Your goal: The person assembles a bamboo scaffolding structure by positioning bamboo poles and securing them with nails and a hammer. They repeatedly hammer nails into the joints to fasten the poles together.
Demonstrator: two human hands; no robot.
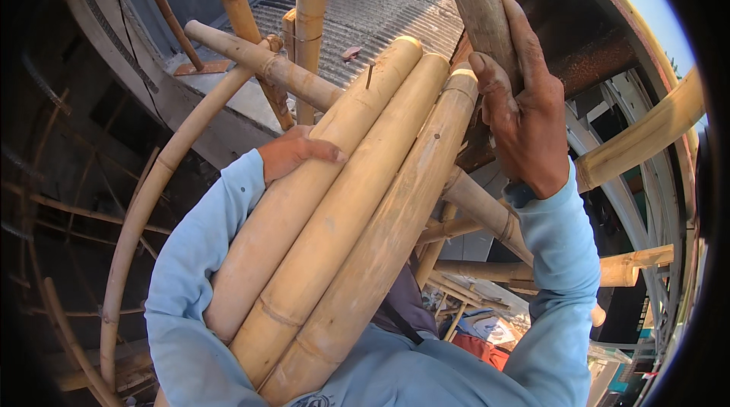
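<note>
Bamboo poles [342, 190] have a nail [369, 77] poking up, left hand [295, 153] gripping one, right hand [526, 120] holding wood [480, 13], maybe for banging, needing good aim

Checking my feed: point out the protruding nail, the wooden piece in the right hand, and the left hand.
Nail [369, 76], head view, on its shank.
Wooden piece [482, 15], head view, on its side.
Left hand [292, 154], head view, on its back.

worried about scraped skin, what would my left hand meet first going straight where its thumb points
For the left hand, likely the middle yellowish, round bamboo pole of three; depth is unclear.
</note>
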